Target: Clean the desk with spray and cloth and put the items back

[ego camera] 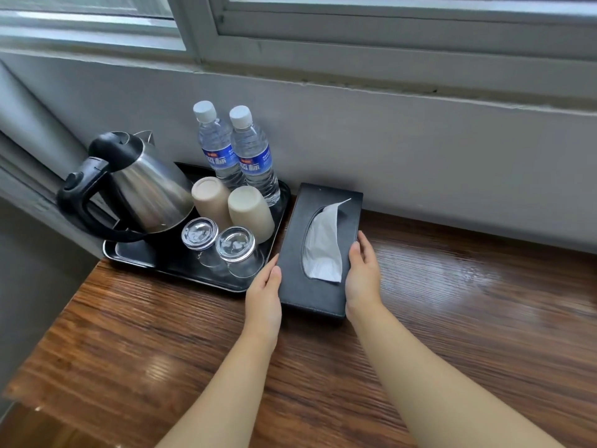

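In the head view, the black leather-look rectangular tissue box [319, 250] lies at the centre of the frame on the brown wood-grain desk [161, 334], with a white tissue [323, 244] poking from its oval slot. Its long axis runs from your wrists up the frame towards the grey wall [420, 150], leaning slightly right at the top. Your left hand [263, 294] lies along its left long side and your right hand [363, 276] along its right long side, so the box sits squarely between your palms; the fingers are nearly straight and press flat on the sides, the right thumb laid on the top edge. The right hand reaches a little higher up the box than the left. Just left of the box, close against its left side, is the black rectangular tray [193, 273] carrying a steel kettle [139, 185], two clear water bottles [237, 150], two beige cups [232, 206] and two upturned glasses [219, 244]. Judging by this, any slide goes along the long axis towards the wall; the left hand has little room beside the tray.
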{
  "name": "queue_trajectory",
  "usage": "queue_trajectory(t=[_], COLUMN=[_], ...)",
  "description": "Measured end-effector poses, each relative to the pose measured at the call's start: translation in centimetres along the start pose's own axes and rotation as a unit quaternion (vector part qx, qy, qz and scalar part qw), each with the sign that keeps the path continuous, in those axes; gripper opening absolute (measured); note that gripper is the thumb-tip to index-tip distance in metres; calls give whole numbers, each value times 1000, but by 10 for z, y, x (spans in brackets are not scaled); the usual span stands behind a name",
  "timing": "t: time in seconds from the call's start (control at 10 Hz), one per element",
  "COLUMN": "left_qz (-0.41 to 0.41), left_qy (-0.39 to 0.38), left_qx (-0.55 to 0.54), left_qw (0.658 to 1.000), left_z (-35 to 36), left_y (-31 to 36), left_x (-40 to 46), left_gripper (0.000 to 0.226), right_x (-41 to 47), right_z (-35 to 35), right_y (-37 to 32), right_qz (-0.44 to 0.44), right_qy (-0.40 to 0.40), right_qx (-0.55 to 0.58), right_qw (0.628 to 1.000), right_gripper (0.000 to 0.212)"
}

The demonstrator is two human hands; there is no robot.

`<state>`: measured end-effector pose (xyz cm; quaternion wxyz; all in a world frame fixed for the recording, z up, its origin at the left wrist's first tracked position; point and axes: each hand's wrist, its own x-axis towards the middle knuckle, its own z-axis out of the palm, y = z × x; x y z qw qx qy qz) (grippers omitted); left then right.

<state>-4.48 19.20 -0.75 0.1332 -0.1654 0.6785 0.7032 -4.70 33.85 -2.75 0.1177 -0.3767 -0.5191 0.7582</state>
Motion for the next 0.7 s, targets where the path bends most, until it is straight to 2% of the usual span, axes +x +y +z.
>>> queue_trajectory(t=[0.5, 0.7], left_qz=[32, 65], left_qy=[-8, 18], left_qx=[61, 158], left_qw=[998, 985], left_z=[2, 0], left_y=[5, 8], left_x=[23, 19], left_gripper=[38, 39], right_x=[14, 6], right_z=[17, 8], right_y=[-7, -11], right_qz=[-12, -3], right_qy=[-6, -3], right_qx=[-15, -25], right_qw=[1000, 1000], right_gripper=[37, 43])
